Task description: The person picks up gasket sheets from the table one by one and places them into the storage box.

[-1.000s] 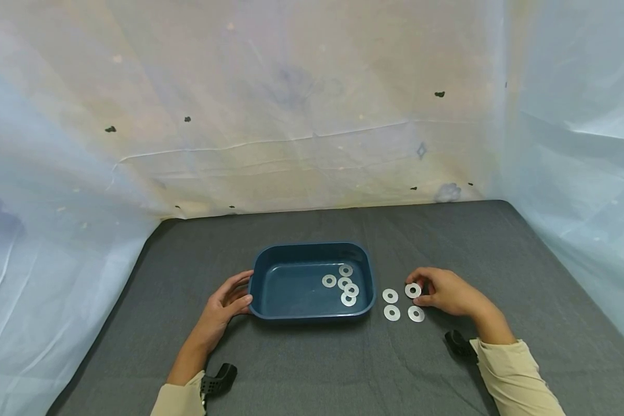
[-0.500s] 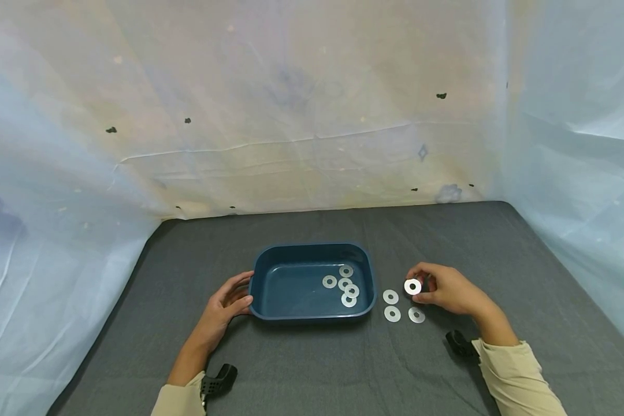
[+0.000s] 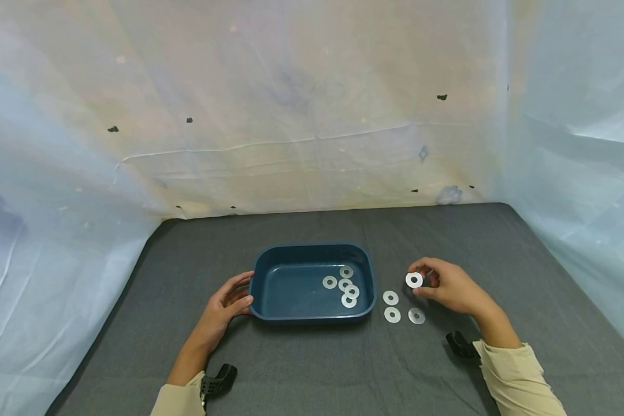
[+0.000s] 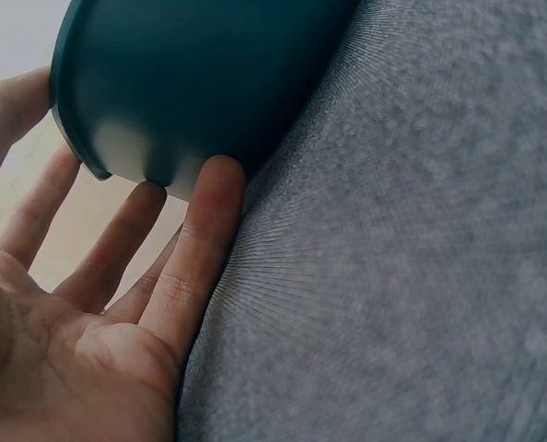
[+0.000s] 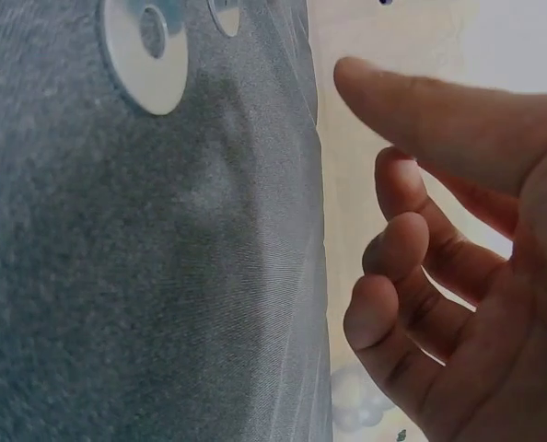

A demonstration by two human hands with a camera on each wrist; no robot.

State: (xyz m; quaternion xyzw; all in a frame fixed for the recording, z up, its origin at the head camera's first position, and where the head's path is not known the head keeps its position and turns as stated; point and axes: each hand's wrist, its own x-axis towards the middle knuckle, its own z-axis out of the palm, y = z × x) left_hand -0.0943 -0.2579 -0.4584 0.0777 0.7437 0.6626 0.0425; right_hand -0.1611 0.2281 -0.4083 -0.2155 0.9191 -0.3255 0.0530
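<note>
A flat silver washer [image 3: 409,283] is pinched between the thumb and fingers of my right hand [image 3: 451,287], raised over the cloth to the right of the tray. In the right wrist view the held washer is hidden by the thumb. My left hand [image 3: 221,311] rests against the left end of a dark blue tray [image 3: 312,318]. The left wrist view has its fairly straight fingers [image 4: 186,267] touching the outer wall. Several washers [image 3: 325,282] lie inside the tray at its right, some overlapping.
Three more washers lie on the grey cloth [image 3: 301,370] just right of the tray: a back one [image 3: 386,298], a front left one [image 3: 387,315] and a front right one [image 3: 412,317]. A pale patterned sheet [image 3: 291,115] hangs behind and at both sides.
The right hand has lifted its washer off the cloth and drawn it slightly up and away from the three others. The left hand and the tray have stayed put.
</note>
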